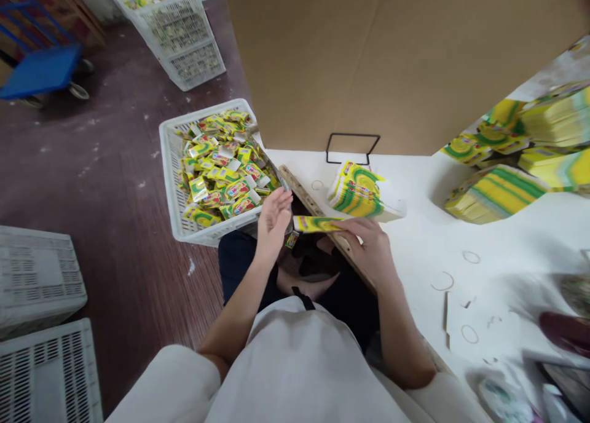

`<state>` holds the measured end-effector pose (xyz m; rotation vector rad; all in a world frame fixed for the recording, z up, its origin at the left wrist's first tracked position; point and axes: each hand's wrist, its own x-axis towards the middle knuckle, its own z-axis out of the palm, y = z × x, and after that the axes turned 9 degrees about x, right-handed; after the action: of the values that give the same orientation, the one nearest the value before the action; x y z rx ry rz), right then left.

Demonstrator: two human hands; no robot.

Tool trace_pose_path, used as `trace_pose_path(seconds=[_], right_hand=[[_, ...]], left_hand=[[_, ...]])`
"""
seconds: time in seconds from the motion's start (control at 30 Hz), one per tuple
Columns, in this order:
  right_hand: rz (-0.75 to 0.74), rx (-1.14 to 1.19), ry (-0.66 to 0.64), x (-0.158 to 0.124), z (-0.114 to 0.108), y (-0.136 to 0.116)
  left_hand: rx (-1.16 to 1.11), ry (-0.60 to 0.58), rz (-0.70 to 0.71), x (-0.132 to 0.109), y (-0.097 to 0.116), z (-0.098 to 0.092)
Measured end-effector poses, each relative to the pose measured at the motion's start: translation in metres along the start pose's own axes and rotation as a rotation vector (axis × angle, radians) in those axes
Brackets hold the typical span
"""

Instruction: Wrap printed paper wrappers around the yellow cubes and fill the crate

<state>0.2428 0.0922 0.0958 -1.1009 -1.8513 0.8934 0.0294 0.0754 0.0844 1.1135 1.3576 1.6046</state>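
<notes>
My right hand (367, 243) pinches a flat yellow and green printed carton (317, 224) by its right end, over the table's wooden edge (308, 197). The carton's other end points at my left hand (275, 217). Palm turned inward and fingers loosely bent apart, my left hand is beside the crate's near right corner, with no object visible in it. Below it, a small printed box (292, 239) shows above the dark gap by my lap. Just beyond my right hand, a stack of flat cartons (357, 189) lies on the white table (415, 251).
A white crate (169, 183) full of small yellow boxes (225, 174) stands at left. Stacked crates (184, 42) and a blue trolley (41, 71) are behind. A large cardboard sheet (350, 66) rises behind a black wire stand (353, 147). Carton bundles (495, 192) and rubber bands (470, 334) lie right.
</notes>
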Motion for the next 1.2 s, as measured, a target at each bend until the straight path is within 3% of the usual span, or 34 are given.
trace_pose_path(seconds=[0.13,0.2,0.27,0.33,0.4,0.47,0.53,0.7,0.83,0.93,1.07,1.2], right_hand=[[-0.185,-0.098,-0.147,0.000,0.002,-0.009],[-0.200,-0.081,-0.023,-0.002,0.010,-0.013],[-0.133,0.008,0.219,-0.003,0.018,-0.013],[0.013,0.242,0.362,-0.004,0.023,-0.010],[0.222,0.567,0.278,-0.004,0.027,-0.006],[0.412,0.840,0.075,-0.004,0.031,-0.003],[0.501,0.969,-0.079,-0.004,0.034,0.001],[0.418,0.872,-0.084,-0.006,0.037,0.009],[0.168,0.531,-0.121,-0.012,0.032,0.001],[0.033,0.294,-0.125,-0.016,0.030,-0.004],[0.010,0.205,0.032,-0.016,0.030,0.004],[0.016,0.148,-0.112,-0.012,0.024,0.014]], left_hand=[[0.435,-0.453,0.047,0.004,0.017,-0.008],[0.611,-0.571,0.008,0.000,0.017,-0.002],[0.701,-0.558,0.005,-0.007,0.013,0.006],[0.733,-0.511,0.047,-0.014,0.009,0.013],[0.725,-0.536,0.126,-0.019,0.006,0.019],[0.708,-0.582,0.224,-0.024,0.004,0.022],[0.712,-0.606,0.289,-0.027,0.003,0.024],[0.769,-0.583,0.245,-0.029,0.001,0.022],[0.741,-0.589,0.127,-0.028,-0.006,0.022],[0.745,-0.475,0.184,-0.027,-0.011,0.023],[0.884,-0.351,0.217,-0.022,-0.010,0.017],[0.877,-0.432,0.220,-0.013,-0.003,0.003]])
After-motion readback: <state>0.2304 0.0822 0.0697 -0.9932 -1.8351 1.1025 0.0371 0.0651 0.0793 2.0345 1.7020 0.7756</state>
